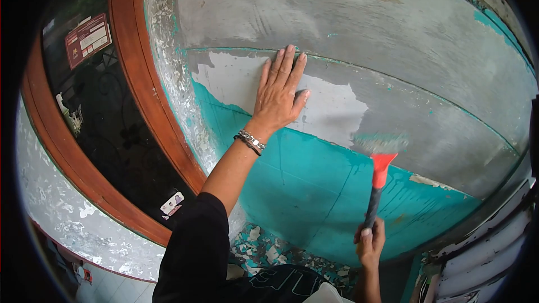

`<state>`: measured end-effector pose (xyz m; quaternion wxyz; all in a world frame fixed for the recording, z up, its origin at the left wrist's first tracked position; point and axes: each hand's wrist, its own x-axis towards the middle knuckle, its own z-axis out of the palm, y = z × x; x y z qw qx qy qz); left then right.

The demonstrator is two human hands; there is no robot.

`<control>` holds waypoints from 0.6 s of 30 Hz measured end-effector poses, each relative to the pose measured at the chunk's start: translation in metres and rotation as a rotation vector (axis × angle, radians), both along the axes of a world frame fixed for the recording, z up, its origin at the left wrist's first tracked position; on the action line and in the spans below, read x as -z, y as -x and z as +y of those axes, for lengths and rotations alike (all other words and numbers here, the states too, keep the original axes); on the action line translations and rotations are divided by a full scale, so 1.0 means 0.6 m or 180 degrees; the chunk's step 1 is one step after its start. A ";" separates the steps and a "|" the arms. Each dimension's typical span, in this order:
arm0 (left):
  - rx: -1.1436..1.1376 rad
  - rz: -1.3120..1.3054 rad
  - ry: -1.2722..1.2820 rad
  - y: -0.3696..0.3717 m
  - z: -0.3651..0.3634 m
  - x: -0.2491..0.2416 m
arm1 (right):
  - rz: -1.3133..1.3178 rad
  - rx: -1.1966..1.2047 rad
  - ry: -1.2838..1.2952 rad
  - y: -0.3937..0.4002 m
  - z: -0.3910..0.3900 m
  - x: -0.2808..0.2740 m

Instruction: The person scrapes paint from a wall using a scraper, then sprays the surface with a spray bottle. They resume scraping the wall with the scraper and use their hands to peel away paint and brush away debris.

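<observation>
Fingers of my right hand [370, 244] grip the scraper [382, 175], its blurred head at the teal paint [306, 182], nearer the right edge of the wall [449, 140]; my left hand [280, 93] lies flat, fingers straight. Too steep a push could gouge plaster.

The left hand [279, 96] lies flat on the wall [438, 118], its fingers [285, 67] spread. Teal paint [314, 191] covers the wall below those fingers; above them it is grey. The right hand [370, 244] wraps its fingers round the dark handle of a scraper [381, 173], the red head above them, the blade blurred. Left of the left fingers stands a wooden frame [143, 56]; paint flakes [272, 253] lie below them
</observation>
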<state>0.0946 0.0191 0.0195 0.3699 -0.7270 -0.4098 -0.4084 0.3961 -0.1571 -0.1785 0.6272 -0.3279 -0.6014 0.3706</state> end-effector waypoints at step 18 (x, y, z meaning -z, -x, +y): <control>0.0001 -0.0205 0.0498 -0.001 -0.016 0.034 | -0.0415 0.0332 -0.0514 0.115 0.167 -0.160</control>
